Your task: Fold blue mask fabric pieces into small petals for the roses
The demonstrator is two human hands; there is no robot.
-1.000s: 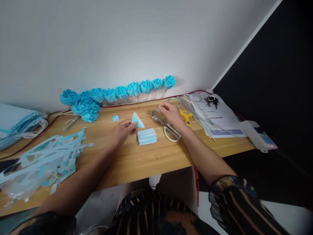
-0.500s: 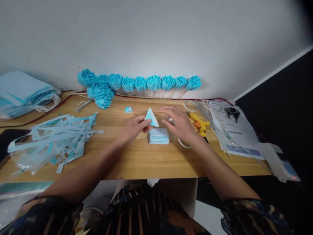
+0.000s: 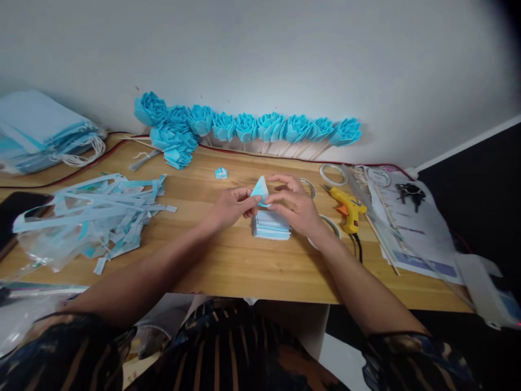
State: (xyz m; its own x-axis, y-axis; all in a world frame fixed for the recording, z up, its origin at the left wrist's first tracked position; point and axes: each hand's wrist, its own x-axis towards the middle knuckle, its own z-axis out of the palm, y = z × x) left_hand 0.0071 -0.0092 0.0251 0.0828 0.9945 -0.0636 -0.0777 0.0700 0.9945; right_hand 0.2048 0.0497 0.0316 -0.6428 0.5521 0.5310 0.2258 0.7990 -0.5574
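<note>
My left hand (image 3: 234,207) is closed, pinching a small folded triangle of light blue and white non-woven fabric (image 3: 259,189) between thumb and fingers. At the triangle's lower right corner, the thumb and a finger of my right hand (image 3: 295,201) close on its edge, while the index finger stretches out above. Just below both hands lies a stack of light blue and white fabric squares (image 3: 272,227) on the wooden table (image 3: 228,271). A small folded blue piece (image 3: 221,172) rests farther back.
Blue fabric flowers (image 3: 246,127) on sticks line the wall. Cut strips (image 3: 109,203) and a bundle of blue fabric (image 3: 44,130) lie left. To the right are a yellow glue gun (image 3: 348,209), tape rolls (image 3: 334,174), keys (image 3: 411,194), papers (image 3: 423,244) and a white device (image 3: 482,288).
My right hand has come in from the right and now touches the triangle, which was in my left hand alone. The whole view has shifted and tilted slightly.
</note>
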